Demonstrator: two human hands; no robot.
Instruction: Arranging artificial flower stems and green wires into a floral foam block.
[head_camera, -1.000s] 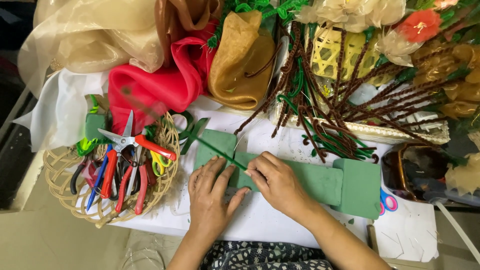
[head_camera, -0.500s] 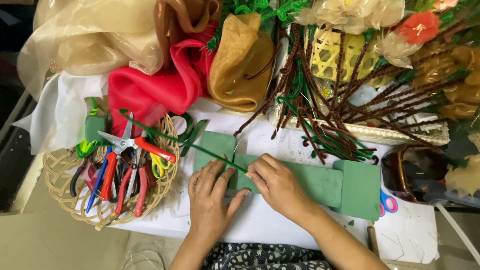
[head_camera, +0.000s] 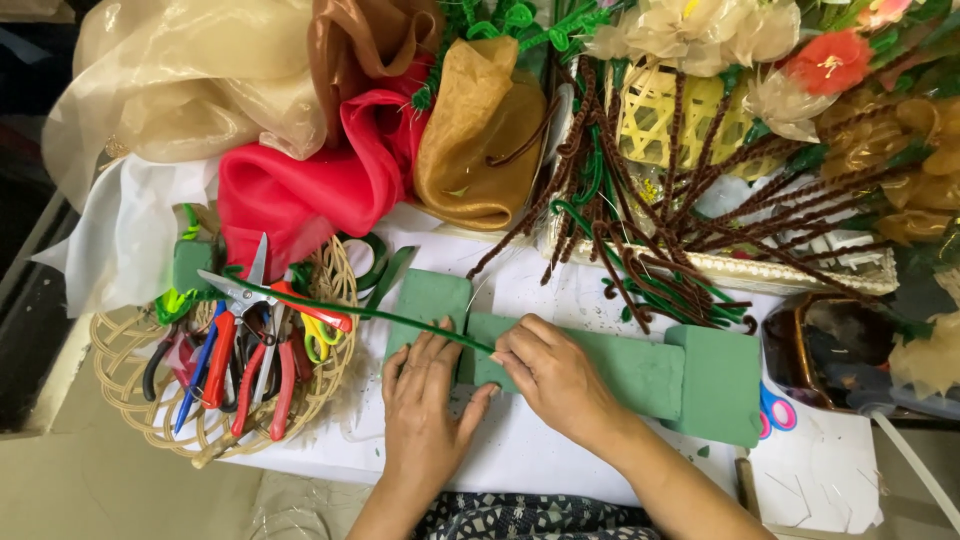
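A wicker basket (head_camera: 130, 390) of scissors sits at the table's left edge. Your left hand (head_camera: 425, 400) lies flat and open on green floral foam (head_camera: 640, 375) mid-table; your right hand (head_camera: 555, 375) pinches a green stem wire (head_camera: 330, 305). The foam likely crumbles, the wire bends: press lightly, grip near the tip.

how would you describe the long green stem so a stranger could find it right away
Start at the round wicker basket of scissors and pliers on the left. The green stem runs from over it, rightward to the right hand on the green foam blocks. Unlike the brown fuzzy stems behind, it is single, straight and smooth.
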